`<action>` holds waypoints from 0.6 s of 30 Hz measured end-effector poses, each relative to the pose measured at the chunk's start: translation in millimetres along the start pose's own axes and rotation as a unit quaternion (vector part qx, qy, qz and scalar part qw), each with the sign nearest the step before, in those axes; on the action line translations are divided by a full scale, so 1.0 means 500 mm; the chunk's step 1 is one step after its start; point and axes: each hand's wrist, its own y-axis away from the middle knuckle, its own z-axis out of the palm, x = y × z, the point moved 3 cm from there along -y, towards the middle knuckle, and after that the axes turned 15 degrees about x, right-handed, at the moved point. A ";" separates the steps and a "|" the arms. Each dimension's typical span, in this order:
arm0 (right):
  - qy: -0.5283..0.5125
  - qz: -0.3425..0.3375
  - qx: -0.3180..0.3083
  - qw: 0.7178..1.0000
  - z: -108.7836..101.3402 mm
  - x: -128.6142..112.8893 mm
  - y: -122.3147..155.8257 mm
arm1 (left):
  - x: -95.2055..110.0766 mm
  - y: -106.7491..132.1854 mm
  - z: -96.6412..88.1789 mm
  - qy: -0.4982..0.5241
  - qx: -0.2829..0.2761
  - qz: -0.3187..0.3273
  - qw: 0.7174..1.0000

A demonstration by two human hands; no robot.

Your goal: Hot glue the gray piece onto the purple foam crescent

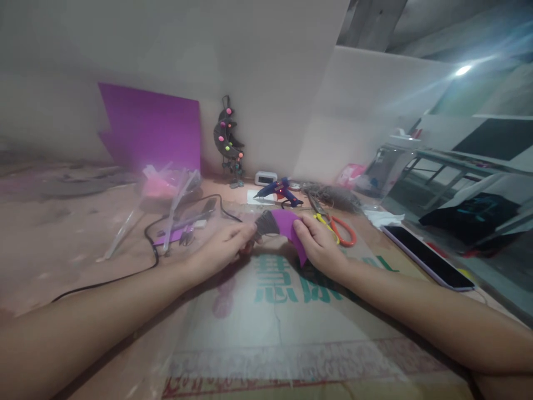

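Note:
Between my hands, above the table, is a curved purple crescent piece (283, 221), its left part wrapped in dark grey cord (267, 223). My left hand (238, 238) is closed at the wrapped end; its fingertips are partly hidden. My right hand (314, 239) pinches the purple end, thumb on top, with a pointed tip hanging below. Just beyond lie a blue glue gun (280, 192) on a white card (255, 197), and scissors (343, 231) with orange and yellow handles beside my right hand. A dark crescent ornament with coloured pompoms (227, 136) leans on the wall.
Purple sheets (156, 128) stand against the wall at back left. Clear glue sticks and plastic wrap (179, 194) lie on the left, with a black cable (155, 250). Grey cord (333, 195) is bundled at the back. A phone (427, 256) rests at the right edge, near a clear container (385, 166).

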 end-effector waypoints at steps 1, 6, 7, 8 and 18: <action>-0.002 0.000 -0.004 1.000 0.001 0.001 0.000 | 0.001 0.002 0.001 -0.015 -0.007 0.008 1.000; -0.029 0.043 -0.033 0.998 0.011 0.013 -0.003 | 0.007 0.001 0.000 -0.077 0.029 0.059 0.995; -0.048 0.058 -0.037 0.996 0.013 0.016 -0.004 | 0.008 0.000 -0.001 -0.082 0.034 0.062 0.994; -0.075 0.075 -0.039 0.994 0.016 0.018 -0.006 | 0.010 0.000 0.000 -0.086 0.034 0.064 0.994; -0.161 0.186 -0.160 0.956 0.038 0.044 -0.003 | 0.010 0.003 0.008 -0.098 -0.013 0.071 0.993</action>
